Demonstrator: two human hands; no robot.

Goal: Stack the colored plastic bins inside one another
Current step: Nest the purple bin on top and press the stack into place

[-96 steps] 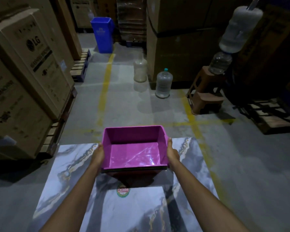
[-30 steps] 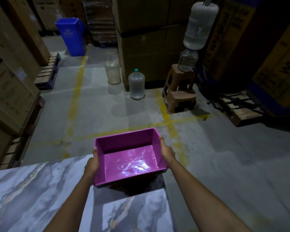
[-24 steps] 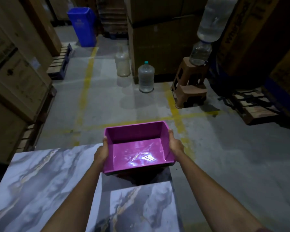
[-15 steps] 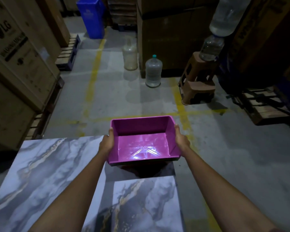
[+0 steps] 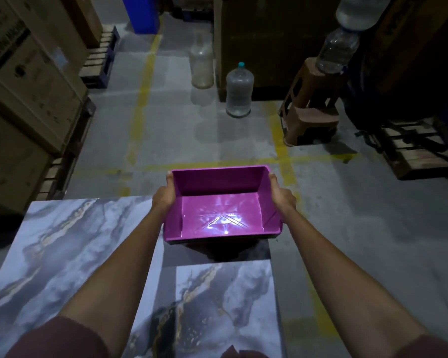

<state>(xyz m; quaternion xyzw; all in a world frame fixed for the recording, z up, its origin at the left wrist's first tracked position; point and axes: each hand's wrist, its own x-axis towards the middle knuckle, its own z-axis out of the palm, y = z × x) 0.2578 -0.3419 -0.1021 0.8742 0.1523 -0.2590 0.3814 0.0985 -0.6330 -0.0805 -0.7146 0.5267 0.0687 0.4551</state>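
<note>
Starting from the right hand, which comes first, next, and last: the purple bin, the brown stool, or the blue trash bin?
1. Purple plastic bin: held by the right hand.
2. Brown plastic stool: on the floor, ahead right.
3. Blue trash bin: far back, left.

Magenta bin, grey-blue marbled table, yellow lines on grey floor.

A warehouse. Large cardboard cartons stand on wooden pallets. Yellow lane lines mark the bare concrete floor.
</note>
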